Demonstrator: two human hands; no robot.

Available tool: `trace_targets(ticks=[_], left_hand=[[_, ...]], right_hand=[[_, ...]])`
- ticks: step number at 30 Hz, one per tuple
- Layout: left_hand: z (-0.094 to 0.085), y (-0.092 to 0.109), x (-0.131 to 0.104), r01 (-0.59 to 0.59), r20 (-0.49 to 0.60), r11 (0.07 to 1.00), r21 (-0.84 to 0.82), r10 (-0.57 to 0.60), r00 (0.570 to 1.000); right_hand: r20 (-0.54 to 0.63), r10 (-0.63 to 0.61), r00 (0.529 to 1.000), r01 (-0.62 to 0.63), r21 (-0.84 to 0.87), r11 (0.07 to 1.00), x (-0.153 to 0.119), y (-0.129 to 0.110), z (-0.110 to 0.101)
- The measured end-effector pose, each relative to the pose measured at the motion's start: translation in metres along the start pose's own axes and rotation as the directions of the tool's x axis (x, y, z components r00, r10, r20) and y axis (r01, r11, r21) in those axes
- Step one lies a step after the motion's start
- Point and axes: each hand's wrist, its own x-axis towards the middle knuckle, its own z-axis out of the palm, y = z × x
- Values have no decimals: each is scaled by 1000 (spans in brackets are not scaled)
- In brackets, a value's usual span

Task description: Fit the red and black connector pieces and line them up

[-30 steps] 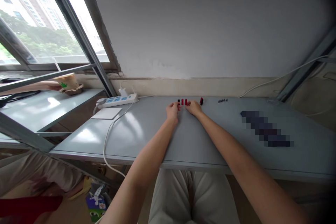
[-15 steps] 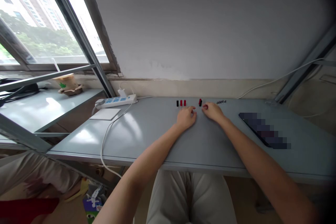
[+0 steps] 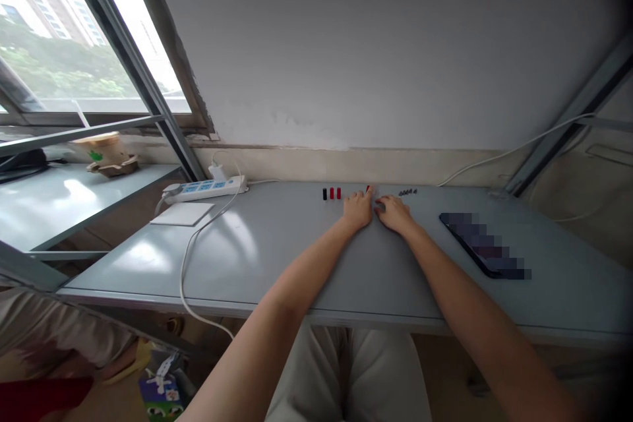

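My left hand (image 3: 358, 208) rests on the grey desk, its thumb and index finger at a small red cylinder (image 3: 368, 188) that is partly covered by the fingertips. The black piece beside that cylinder is hidden. My right hand (image 3: 393, 213) lies close by on the right, its fingers curled toward the thumb. A dark grey patch shows between them, too small to name. Left of my hands stand a black cylinder (image 3: 325, 194) and two red cylinders, one of them here (image 3: 331, 193). Several small dark metal pieces (image 3: 408, 192) lie in a row beyond my right hand.
A phone-like dark slab (image 3: 479, 244), pixelated, lies on the right of the desk (image 3: 306, 257). On the left are a white power strip (image 3: 212, 188), a flat white box (image 3: 182, 214) and a trailing white cable (image 3: 184, 270). Another person's leg (image 3: 64, 330) shows at lower left.
My left hand has moved up and right to the red and black pieces. My right hand has drawn slightly back from them. The whole view has shifted, so the desk items appear further left.
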Motion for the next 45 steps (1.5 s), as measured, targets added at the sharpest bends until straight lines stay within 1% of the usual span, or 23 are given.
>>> trace_targets(ticks=[3,5,9,13,15,18,20,22,24,28,30,32,34,37,39,41,45], left_hand=[[0,1,7,2,-27,999,44,-1,1000],[-2,1,9,27,-48,998,56,-24,999],[-8,-2,5,58,-49,998,24,-57,997],[-15,-11,-8,60,-65,996,-66,-65,996],[-20,-16,-14,105,-66,989,-109,-112,991],[-29,-24,-22,192,-31,965,-177,-201,979],[-32,-30,-27,225,-20,945,-238,-236,972],[-33,-35,-34,221,-51,922,-318,-249,967],[-33,-40,-42,186,-111,903,-386,-245,963],[-35,-45,-51,98,-199,890,-446,-205,958],[-36,-46,-52,87,-217,872,-482,-216,952],[-36,-45,-51,103,-220,847,-522,-250,943],[-35,-45,-50,121,-207,825,-552,-276,939],[-33,-44,-49,151,-168,795,-587,-302,938],[-32,-44,-49,173,-143,774,-609,-322,936],[-31,-45,-49,188,-130,758,-624,-338,932],[-31,-46,-49,202,-113,739,-643,-352,929]], right_hand=[[26,-18,1000,18,10,1000,2,2,6],[44,-28,999,28,6,1000,3,5,10],[58,-50,997,51,-10,999,6,9,17],[78,-36,996,38,-24,999,7,11,21],[97,-15,995,19,-40,999,7,10,22],[121,6,993,3,-76,997,8,8,22],[129,13,992,-1,-96,995,9,7,22],[127,18,992,-4,-103,995,9,6,22],[115,20,993,-8,-101,995,9,5,23],[75,18,997,-12,-83,996,7,4,25],[49,1,999,2,-61,998,5,3,24],[15,-33,999,33,-25,999,3,1,22],[-48,-86,995,88,40,995,2,-3,18],[-212,-141,967,182,189,965,2,-10,11],[-312,-109,944,204,290,935,2,-13,6],[-355,-42,934,183,373,910,2,-16,3],[-316,51,947,121,500,857,1,-17,0]])
